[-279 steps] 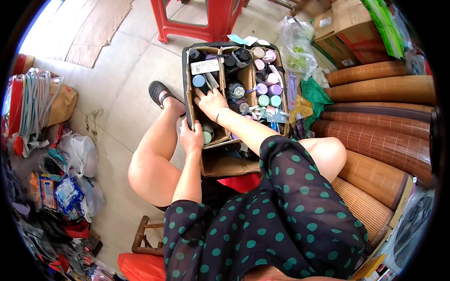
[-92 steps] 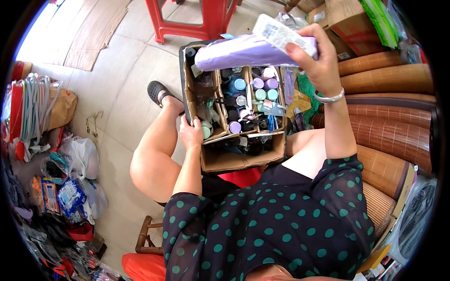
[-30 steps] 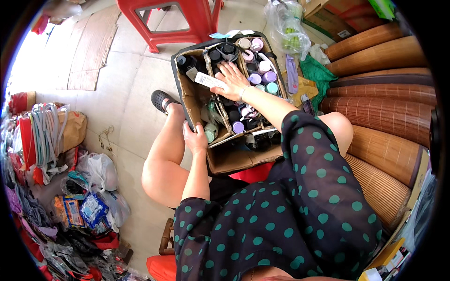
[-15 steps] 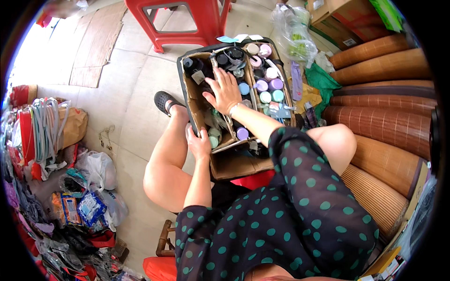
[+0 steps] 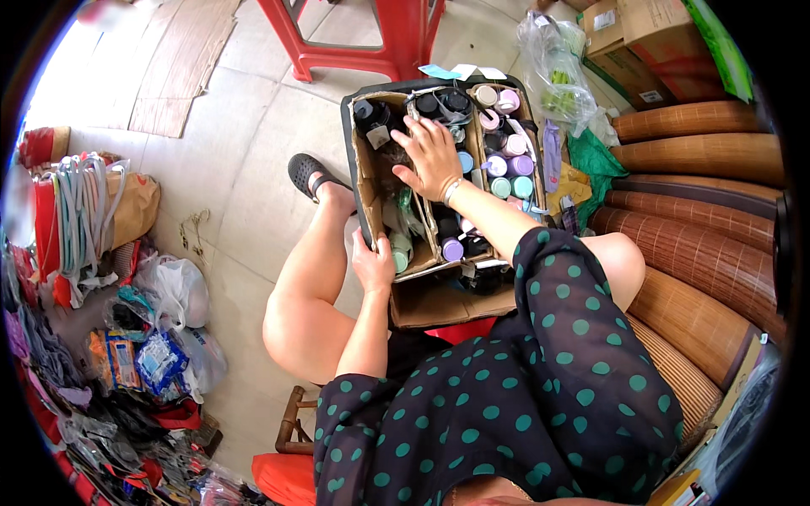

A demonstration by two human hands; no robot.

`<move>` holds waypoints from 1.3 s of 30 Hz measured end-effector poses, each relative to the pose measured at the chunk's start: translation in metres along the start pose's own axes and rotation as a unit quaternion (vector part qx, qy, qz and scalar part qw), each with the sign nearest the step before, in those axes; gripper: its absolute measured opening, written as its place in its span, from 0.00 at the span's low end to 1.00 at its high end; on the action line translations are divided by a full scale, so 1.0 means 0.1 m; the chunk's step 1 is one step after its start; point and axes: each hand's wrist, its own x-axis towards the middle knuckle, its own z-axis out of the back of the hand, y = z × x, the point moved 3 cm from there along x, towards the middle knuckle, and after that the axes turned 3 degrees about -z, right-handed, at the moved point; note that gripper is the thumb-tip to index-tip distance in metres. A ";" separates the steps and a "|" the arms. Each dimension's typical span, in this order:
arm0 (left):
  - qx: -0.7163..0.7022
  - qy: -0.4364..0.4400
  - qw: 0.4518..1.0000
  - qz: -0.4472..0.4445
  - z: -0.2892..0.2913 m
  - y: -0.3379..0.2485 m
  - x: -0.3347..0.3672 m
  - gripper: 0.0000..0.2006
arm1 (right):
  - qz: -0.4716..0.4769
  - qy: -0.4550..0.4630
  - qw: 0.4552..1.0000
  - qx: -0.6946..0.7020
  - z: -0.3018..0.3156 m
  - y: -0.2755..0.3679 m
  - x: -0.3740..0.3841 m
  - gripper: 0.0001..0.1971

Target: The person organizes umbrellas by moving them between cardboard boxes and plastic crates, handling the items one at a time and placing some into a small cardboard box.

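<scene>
A cardboard box (image 5: 439, 304) with dividers stands on the floor in front of my knees, packed with several capped bottles (image 5: 504, 164) in purple, teal, white and black. My left hand (image 5: 373, 264) grips the box's near left wall. My right hand (image 5: 432, 156) lies palm down, fingers spread, over the bottles in the box's middle row; nothing shows in its grasp. A silver bracelet circles that wrist.
A red plastic stool (image 5: 354, 34) stands beyond the box. Rolled bamboo mats (image 5: 700, 244) are stacked on the right, with cardboard cartons (image 5: 641, 34) and a clear plastic bag (image 5: 557, 72) behind. Bags and packaged goods (image 5: 126, 337) pile up at the left. My sandalled foot (image 5: 308, 173) rests beside the box.
My right hand has slid from the far left of the box toward its middle row. The long white bottle it touched a second ago is no longer seen. My left hand stays put.
</scene>
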 end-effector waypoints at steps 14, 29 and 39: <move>0.038 -0.017 0.999 0.008 -0.03 0.20 0.01 0.21 | 0.011 0.114 0.990 -0.085 -0.42 0.33 0.69 0.23; 0.031 0.008 0.999 0.031 -0.02 0.16 0.00 0.21 | -0.212 -0.127 0.870 0.427 2.12 -0.28 0.45 0.12; -0.006 -0.063 0.997 -0.053 -0.01 0.14 0.02 0.28 | -0.345 -0.175 0.802 0.455 2.43 -0.73 -1.21 0.10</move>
